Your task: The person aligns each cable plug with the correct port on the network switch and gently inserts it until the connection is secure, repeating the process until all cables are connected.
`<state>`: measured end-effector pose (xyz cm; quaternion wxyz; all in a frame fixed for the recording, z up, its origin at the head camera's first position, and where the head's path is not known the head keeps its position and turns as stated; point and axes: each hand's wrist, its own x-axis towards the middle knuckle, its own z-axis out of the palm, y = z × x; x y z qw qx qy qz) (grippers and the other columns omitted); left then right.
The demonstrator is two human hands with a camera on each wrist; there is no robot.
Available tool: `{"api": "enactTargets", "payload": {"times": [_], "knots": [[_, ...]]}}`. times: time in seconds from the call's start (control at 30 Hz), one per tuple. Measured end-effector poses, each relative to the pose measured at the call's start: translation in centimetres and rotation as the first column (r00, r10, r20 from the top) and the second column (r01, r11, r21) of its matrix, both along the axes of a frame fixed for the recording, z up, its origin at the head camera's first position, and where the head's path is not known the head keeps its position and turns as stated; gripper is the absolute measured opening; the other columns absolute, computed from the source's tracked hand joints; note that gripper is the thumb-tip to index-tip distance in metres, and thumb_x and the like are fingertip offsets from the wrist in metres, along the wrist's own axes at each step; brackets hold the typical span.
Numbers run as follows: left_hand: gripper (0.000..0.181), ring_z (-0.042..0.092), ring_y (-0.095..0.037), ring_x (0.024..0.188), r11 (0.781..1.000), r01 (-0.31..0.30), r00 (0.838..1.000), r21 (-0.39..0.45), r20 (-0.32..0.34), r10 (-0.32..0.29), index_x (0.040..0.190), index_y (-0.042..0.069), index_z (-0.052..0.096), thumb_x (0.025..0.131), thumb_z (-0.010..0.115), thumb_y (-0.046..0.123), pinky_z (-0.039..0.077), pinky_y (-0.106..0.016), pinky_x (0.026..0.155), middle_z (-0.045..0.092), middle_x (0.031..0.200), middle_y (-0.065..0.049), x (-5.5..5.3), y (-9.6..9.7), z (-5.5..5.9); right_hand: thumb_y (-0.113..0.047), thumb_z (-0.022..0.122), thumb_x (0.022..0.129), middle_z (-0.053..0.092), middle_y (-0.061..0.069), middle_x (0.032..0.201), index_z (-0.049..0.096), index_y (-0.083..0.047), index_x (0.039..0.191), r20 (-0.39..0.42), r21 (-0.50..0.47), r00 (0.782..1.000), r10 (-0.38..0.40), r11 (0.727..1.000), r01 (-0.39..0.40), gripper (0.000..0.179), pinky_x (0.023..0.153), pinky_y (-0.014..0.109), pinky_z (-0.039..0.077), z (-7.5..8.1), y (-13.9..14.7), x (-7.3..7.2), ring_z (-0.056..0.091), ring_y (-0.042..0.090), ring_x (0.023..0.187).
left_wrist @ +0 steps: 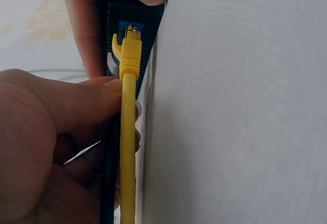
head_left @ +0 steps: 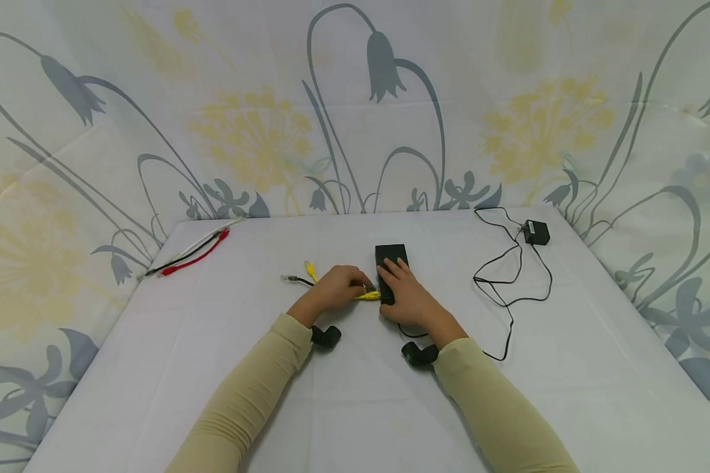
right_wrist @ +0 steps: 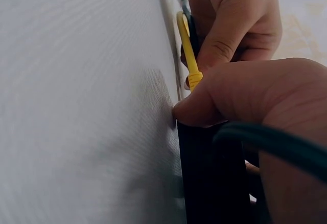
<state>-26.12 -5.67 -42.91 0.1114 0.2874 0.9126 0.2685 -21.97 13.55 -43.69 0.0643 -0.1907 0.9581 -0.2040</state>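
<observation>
A small black box (head_left: 390, 251), likely a network switch, lies on the table ahead of me. My right hand (head_left: 411, 299) grips it, with fingers over its top and thumb at its near end. From the left, my left hand (head_left: 331, 289) pinches a black network cable (left_wrist: 108, 183) close to the box's port side. Beside it runs a yellow network cable (left_wrist: 127, 152), its plug (left_wrist: 131, 50) at a blue port. The black cable's plug is mostly hidden behind the yellow one, so I cannot tell whether it sits in a port. Its other end (head_left: 290, 278) lies left of my hand.
At the back left lie a red cable (head_left: 200, 259), a black one and a white one. A black power adapter (head_left: 536, 232) stands at the back right, its thin cord (head_left: 511, 302) looped loosely across the table. Another black cord (head_left: 411, 334) runs beneath my right wrist.
</observation>
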Motion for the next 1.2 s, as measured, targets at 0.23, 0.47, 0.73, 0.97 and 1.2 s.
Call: {"api": "enactTargets", "payload": {"times": [0.23,0.47,0.73,0.97,1.2], "knots": [[0.021,0.057,-0.011,0.089,1.0,-0.016,1.0,-0.019,0.023,0.016,0.108,0.016,0.066,0.089,0.056,0.018,0.047,-0.028,0.079,0.064,0.1,0.002,-0.1,0.01,-0.07,-0.028,0.058,0.079,0.01,0.007,0.154,0.022,-0.014,0.145,-0.005,-0.005,1.0,0.001,1.0,-0.001,0.076,0.109,0.053,0.022,-0.11,-0.01,-0.06,0.001,0.032,0.141],[0.022,0.057,-0.012,0.092,0.999,-0.036,0.998,-0.038,0.043,0.038,0.109,0.017,0.066,0.09,0.055,0.019,0.047,-0.03,0.082,0.065,0.102,0.002,-0.15,-0.01,-0.18,-0.028,0.058,0.079,0.01,0.006,0.154,0.022,-0.015,0.145,-0.008,-0.013,1.0,-0.001,1.0,0.001,0.076,0.109,0.053,0.022,-0.36,0.02,-0.11,0.001,0.032,0.142],[0.022,0.057,-0.011,0.089,0.998,-0.028,0.999,-0.057,0.031,0.03,0.109,0.018,0.066,0.09,0.055,0.019,0.047,-0.03,0.08,0.065,0.099,0.003,-0.05,-0.04,-0.1,-0.028,0.058,0.079,0.009,0.004,0.154,0.022,-0.018,0.146,-0.002,-0.023,1.0,-0.007,1.0,0.007,0.076,0.108,0.053,0.023,-0.37,0.14,-0.1,-0.001,0.029,0.142],[0.023,0.057,-0.01,0.088,0.997,-0.013,1.0,-0.074,0.012,0.014,0.11,0.018,0.065,0.09,0.055,0.02,0.046,-0.029,0.08,0.065,0.098,0.003,0.11,-0.23,0.04,-0.026,0.058,0.079,0.01,0.003,0.154,0.024,-0.018,0.145,0.014,-0.054,1.0,-0.013,0.998,0.014,0.075,0.107,0.055,0.023,-0.08,0.08,0.11,0.0,0.028,0.142],[0.022,0.057,-0.011,0.09,0.996,-0.019,1.0,-0.086,-0.003,0.019,0.109,0.018,0.065,0.09,0.056,0.021,0.046,-0.03,0.081,0.065,0.098,0.003,0.26,-0.68,0.19,-0.026,0.058,0.078,0.011,0.003,0.154,0.024,-0.019,0.145,0.01,-0.064,1.0,-0.018,0.998,0.019,0.075,0.107,0.055,0.024,-0.21,0.08,0.03,0.0,0.028,0.142]]}}
